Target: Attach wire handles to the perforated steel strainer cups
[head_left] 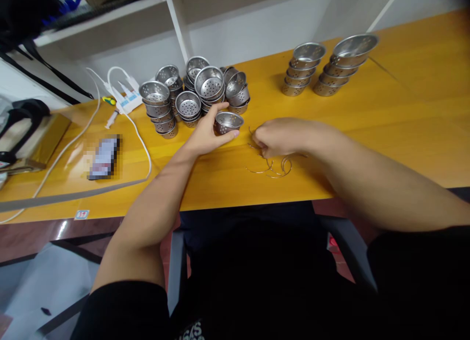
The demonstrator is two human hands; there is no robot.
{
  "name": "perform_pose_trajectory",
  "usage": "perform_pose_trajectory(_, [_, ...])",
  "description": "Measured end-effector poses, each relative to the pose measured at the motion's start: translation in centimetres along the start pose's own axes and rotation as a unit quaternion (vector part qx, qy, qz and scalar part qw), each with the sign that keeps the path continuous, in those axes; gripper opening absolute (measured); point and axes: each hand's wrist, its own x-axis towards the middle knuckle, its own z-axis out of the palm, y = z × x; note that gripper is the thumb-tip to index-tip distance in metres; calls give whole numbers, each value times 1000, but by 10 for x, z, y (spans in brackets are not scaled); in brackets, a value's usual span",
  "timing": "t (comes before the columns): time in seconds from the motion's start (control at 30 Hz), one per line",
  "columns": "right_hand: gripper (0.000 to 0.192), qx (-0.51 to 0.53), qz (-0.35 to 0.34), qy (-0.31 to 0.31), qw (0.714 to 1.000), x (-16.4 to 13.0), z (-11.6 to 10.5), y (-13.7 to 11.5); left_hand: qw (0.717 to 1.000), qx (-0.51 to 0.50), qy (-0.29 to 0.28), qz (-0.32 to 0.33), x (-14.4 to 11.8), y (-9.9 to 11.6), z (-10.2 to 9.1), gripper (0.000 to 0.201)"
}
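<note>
The left hand (205, 136) grips a perforated steel cup (227, 122) at table centre while the right hand (279, 136), at its three o'clock, pinches (apparently) a wire handle (257, 139), likely needing alignment.

White cable (139, 134), blurred phone (104, 157) (flat), black bag (22, 129).

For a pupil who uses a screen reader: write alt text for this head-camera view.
A person's left hand grips a small perforated metal cup on a yellow table, while the right hand picks at thin wire hoops. More cups stand clustered behind, with two neat stacks farther right.
</note>
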Motion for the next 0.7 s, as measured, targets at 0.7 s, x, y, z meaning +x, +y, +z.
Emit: perform_pose_trajectory(0.7, [11, 177, -81, 125, 973, 22, 25, 56, 997, 59, 19, 51, 0, -7, -1, 90])
